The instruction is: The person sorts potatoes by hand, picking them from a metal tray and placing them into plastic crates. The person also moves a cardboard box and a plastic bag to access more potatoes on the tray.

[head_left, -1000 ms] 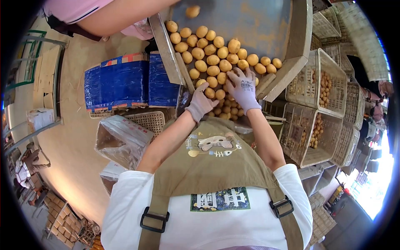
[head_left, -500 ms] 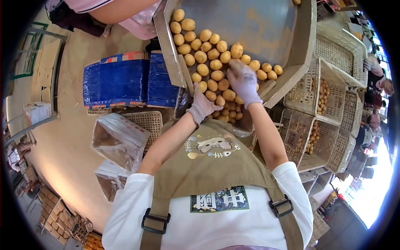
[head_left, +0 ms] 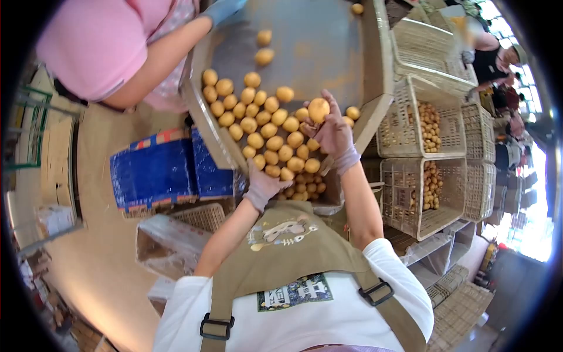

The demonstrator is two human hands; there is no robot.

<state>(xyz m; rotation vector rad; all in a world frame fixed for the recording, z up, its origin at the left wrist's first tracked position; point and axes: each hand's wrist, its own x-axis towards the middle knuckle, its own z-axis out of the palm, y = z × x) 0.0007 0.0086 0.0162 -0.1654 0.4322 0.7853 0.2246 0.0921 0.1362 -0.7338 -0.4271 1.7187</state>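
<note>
My right hand (head_left: 335, 134), in a pale glove, grips one yellow round fruit (head_left: 319, 110) and raises it above the metal sorting tray (head_left: 328, 41). Many similar yellow fruits (head_left: 271, 129) lie spread over the near half of that tray. At the tray's narrow mouth rests my gloved left hand (head_left: 265, 186), fingers apart and thumb stretched toward the fruits, with nothing held. Just below the mouth, more fruits (head_left: 305, 186) lie heaped in a box, partly hidden by my left hand and apron.
A co-worker in pink (head_left: 99, 53) leans in at the upper left, a blue-gloved hand (head_left: 226, 10) over the tray. Plastic crates (head_left: 404, 111), some holding fruits, are stacked at the right. Blue-wrapped cartons (head_left: 152, 170) and a plastic-lined box (head_left: 170, 243) stand at the left.
My right hand has lifted a fruit up from the tray. More fruits now lie on the tray, and the co-worker has reached in from the left. The camera view has shifted.
</note>
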